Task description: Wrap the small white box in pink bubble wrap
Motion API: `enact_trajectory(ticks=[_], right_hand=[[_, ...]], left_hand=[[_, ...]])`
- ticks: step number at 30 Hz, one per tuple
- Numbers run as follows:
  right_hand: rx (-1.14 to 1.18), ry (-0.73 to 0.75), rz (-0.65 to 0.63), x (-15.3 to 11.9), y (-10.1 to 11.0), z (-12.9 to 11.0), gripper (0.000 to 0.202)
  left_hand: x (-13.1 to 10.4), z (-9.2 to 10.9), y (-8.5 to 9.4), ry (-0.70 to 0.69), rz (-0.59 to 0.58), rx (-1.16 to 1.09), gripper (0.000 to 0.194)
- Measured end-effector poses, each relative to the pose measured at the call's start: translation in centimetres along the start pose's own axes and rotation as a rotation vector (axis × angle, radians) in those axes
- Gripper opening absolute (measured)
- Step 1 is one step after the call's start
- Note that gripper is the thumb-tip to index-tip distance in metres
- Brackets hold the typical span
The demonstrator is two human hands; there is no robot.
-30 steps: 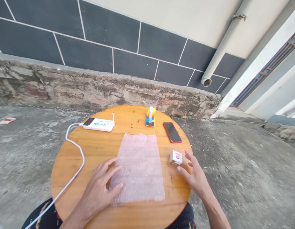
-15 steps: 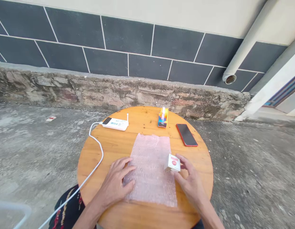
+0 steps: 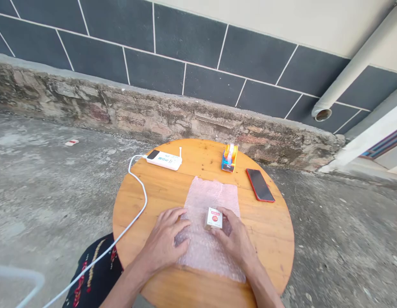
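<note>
A sheet of pinkish bubble wrap (image 3: 214, 194) lies flat on a round wooden table (image 3: 265, 239). My right hand (image 3: 233, 237) grips a small white box (image 3: 214, 217) with red print on top, thumb on its near side and fingers on its right and far side. The box is over the middle of the sheet; I cannot tell whether it rests on it. My left hand (image 3: 169, 237) is open, palm down, its fingertips spread along the left edge of the bubble wrap.
A white power bank-like device (image 3: 164, 159) with a white cable (image 3: 140, 184) lies at the back left. Toward the back stands a yellow and blue tape dispenser (image 3: 229, 158). A red-edged phone (image 3: 260, 185) lies at the right. Beyond the table is a stone-based wall (image 3: 147, 113).
My right hand has carried the box leftward, from the right edge of the bubble wrap to over its middle. My left hand stays at the sheet's left edge. The whole view has shifted and tilted slightly.
</note>
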State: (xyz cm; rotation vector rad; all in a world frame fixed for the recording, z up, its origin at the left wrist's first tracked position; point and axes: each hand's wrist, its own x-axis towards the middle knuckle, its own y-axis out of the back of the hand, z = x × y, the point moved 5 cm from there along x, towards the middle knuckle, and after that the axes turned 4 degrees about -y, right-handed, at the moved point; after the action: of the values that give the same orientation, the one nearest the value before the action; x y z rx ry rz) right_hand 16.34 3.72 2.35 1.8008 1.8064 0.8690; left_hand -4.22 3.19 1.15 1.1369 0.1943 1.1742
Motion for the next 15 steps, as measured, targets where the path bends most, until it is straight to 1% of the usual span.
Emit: enact_trajectory(ticks=[4,11,15], right_hand=[[-0.007,0.031,0.026,0.0,-0.2,0.1,0.046],[-0.009,0.082,0.053,-0.1,-0.8,1.2,0.047],[-0.005,0.088,0.060,-0.2,-0.8,1.4,0.047]], left_hand=[[0.0,0.0,0.0,0.002,0.000,-0.001,0.035],[0.0,0.0,-0.2,0.006,-0.013,0.008,0.035],[0.0,0.1,-0.1,0.006,-0.012,0.022,0.036]])
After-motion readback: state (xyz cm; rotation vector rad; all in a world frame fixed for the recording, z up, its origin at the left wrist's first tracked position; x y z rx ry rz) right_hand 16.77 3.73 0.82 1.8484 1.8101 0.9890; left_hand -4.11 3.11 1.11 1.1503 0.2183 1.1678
